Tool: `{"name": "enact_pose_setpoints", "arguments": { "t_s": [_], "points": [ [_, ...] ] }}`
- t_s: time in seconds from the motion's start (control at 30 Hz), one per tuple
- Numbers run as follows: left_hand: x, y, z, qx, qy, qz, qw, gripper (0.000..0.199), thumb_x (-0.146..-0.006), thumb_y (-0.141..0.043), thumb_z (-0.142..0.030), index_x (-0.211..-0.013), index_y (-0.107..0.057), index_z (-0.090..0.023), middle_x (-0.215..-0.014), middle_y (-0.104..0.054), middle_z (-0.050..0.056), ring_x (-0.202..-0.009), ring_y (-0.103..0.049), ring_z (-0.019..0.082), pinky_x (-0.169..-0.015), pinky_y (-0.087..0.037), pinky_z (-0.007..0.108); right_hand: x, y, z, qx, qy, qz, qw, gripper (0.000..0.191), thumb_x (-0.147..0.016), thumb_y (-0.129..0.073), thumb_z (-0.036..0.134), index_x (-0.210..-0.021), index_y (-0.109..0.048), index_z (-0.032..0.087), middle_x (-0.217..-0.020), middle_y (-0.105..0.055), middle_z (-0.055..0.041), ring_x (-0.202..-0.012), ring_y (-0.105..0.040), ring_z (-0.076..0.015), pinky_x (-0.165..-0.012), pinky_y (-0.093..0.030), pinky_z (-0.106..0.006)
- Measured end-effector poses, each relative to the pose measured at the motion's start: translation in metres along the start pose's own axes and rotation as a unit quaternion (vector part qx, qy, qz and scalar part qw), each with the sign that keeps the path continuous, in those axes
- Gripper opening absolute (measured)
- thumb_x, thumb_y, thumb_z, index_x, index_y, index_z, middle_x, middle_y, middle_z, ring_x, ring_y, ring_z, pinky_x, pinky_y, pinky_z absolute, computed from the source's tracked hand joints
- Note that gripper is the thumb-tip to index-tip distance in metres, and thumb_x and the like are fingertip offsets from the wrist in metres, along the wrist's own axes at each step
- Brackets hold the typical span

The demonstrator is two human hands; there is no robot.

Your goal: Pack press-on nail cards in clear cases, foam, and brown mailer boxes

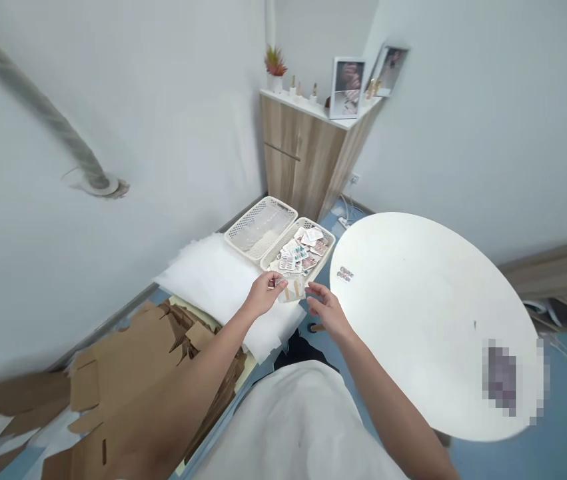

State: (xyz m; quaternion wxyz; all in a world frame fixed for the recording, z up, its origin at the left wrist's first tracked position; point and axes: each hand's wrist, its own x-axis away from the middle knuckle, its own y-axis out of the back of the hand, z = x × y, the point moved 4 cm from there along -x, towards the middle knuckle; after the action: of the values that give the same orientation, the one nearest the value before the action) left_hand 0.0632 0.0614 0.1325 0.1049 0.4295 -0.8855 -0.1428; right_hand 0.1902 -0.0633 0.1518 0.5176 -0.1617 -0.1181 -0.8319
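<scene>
A small clear packet point(293, 288) with tan strips inside is pinched at its left side by my left hand point(264, 291). At the packet's right edge is my right hand point(327, 308), its fingers apart; whether a fingertip touches the packet is too small to tell. Just beyond both hands stands a white basket point(330, 250) filled with small printed cards point(296, 250), some with teal or pinkish pieces. Left of it, a second white basket point(243, 245) holds clear plastic material. One small card of nail-like pieces point(345, 274) lies on the round white table point(413, 293).
White foam sheets point(203, 267) lie left of the hands, with flattened cardboard point(133, 360) nearer. A wooden cabinet point(303, 143) in the corner bears frames, small bottles and a plant. A pixelated patch covers the table's right side.
</scene>
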Motion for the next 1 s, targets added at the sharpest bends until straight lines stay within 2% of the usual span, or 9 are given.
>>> {"name": "enact_pose_setpoints", "arguments": {
  "t_s": [0.17, 0.37, 0.53, 0.6, 0.7, 0.8, 0.9, 1.0],
  "points": [
    [0.005, -0.045, -0.017, 0.13, 0.046, 0.105, 0.985, 0.032, -0.071, -0.055, -0.046, -0.077, -0.057, -0.015, -0.062, -0.054, -0.002, -0.054, -0.048, 0.008, -0.053, -0.04, 0.021, 0.038, 0.05, -0.013, -0.031, 0.019, -0.092, 0.995, 0.041, -0.068, -0.057, 0.036, -0.106, -0.053, 0.02, -0.101, -0.06, -0.007, -0.065, -0.052, -0.0104, -0.062, -0.044, -0.027],
    [0.01, -0.089, -0.045, 0.143, 0.027, 0.194, 0.97, 0.034, -0.072, -0.055, -0.047, -0.077, -0.06, -0.014, -0.06, -0.053, -0.001, -0.052, -0.045, 0.008, -0.051, -0.036, 0.02, 0.07, 0.087, -0.024, -0.036, 0.018, -0.152, 0.988, 0.036, -0.071, -0.055, 0.039, -0.103, -0.055, 0.023, -0.102, -0.059, -0.0054, -0.076, -0.053, -0.0136, -0.067, -0.043, -0.029],
    [0.019, -0.138, -0.066, 0.144, 0.023, 0.269, 0.952, 0.033, -0.068, -0.059, -0.045, -0.077, -0.061, -0.013, -0.065, -0.056, 0.0, -0.055, -0.046, 0.008, -0.053, -0.038, 0.021, 0.083, 0.113, -0.031, -0.039, 0.043, -0.174, 0.983, 0.039, -0.069, -0.059, 0.039, -0.104, -0.055, 0.023, -0.102, -0.057, -0.0049, -0.082, -0.053, -0.0142, -0.076, -0.043, -0.031],
    [0.022, -0.158, -0.073, 0.157, 0.03, 0.272, 0.949, 0.033, -0.066, -0.062, -0.045, -0.076, -0.06, -0.013, -0.065, -0.056, 0.0, -0.055, -0.048, 0.008, -0.054, -0.039, 0.022, 0.089, 0.127, -0.036, -0.05, 0.042, -0.191, 0.979, 0.046, -0.067, -0.061, 0.038, -0.109, -0.051, 0.023, -0.103, -0.055, -0.0052, -0.08, -0.054, -0.0143, -0.075, -0.044, -0.031],
    [0.028, -0.186, -0.079, 0.21, 0.073, 0.234, 0.946, 0.034, -0.064, -0.064, -0.045, -0.076, -0.058, -0.014, -0.066, -0.056, 0.0, -0.057, -0.051, 0.009, -0.059, -0.043, 0.024, 0.1, 0.148, -0.048, -0.08, 0.028, -0.235, 0.968, 0.056, -0.066, -0.062, 0.04, -0.116, -0.043, 0.025, -0.108, -0.052, -0.0064, -0.078, -0.056, -0.0146, -0.07, -0.046, -0.032],
    [0.038, -0.21, -0.082, 0.275, 0.139, 0.2, 0.93, 0.034, -0.062, -0.067, -0.043, -0.076, -0.054, -0.015, -0.068, -0.056, -0.001, -0.06, -0.054, 0.009, -0.064, -0.045, 0.026, 0.108, 0.165, -0.059, -0.114, 0.024, -0.245, 0.962, 0.054, -0.067, -0.06, 0.043, -0.115, -0.042, 0.025, -0.107, -0.054, -0.0067, -0.078, -0.059, -0.0155, -0.069, -0.046, -0.032],
    [0.047, -0.233, -0.087, 0.303, 0.176, 0.206, 0.913, 0.033, -0.063, -0.067, -0.041, -0.076, -0.051, -0.015, -0.069, -0.055, -0.001, -0.06, -0.054, 0.008, -0.068, -0.046, 0.027, 0.111, 0.182, -0.064, -0.15, 0.041, -0.235, 0.96, 0.05, -0.066, -0.062, 0.043, -0.109, -0.045, 0.024, -0.095, -0.06, -0.0051, -0.078, -0.06, -0.0169, -0.07, -0.046, -0.032],
    [0.053, -0.254, -0.091, 0.278, 0.183, 0.221, 0.917, 0.031, -0.065, -0.064, -0.041, -0.077, -0.05, -0.016, -0.071, -0.055, -0.001, -0.064, -0.056, 0.009, -0.07, -0.046, 0.028, 0.113, 0.203, -0.066, -0.179, 0.053, -0.231, 0.955, 0.045, -0.065, -0.063, 0.042, -0.103, -0.049, 0.023, -0.085, -0.062, -0.0027, -0.076, -0.061, -0.0168, -0.071, -0.046, -0.032]
  ]
}}
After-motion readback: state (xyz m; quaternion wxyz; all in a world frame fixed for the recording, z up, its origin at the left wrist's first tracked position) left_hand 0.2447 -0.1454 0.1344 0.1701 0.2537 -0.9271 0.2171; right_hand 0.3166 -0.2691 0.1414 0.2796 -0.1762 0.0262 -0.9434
